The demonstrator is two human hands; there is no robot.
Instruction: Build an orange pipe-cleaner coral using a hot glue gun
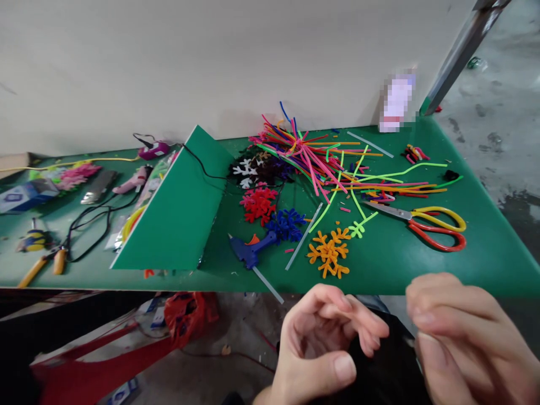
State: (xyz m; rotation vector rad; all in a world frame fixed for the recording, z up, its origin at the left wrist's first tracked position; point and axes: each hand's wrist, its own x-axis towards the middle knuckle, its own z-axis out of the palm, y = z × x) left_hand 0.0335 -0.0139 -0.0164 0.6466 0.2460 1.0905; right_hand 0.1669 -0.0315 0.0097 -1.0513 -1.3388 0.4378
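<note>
Two bare hands are seen in the head view above the green table: the left hand half-curled and empty, the right hand pinched, its grip unclear. An orange pipe-cleaner snowflake is already formed; loose pipe cleaners remain unshaped.

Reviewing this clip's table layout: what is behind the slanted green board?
Beyond the slanted green board, a pink glue gun, a yellow tube and black cable show; whatever lies directly against its far side is covered by the board.
</note>
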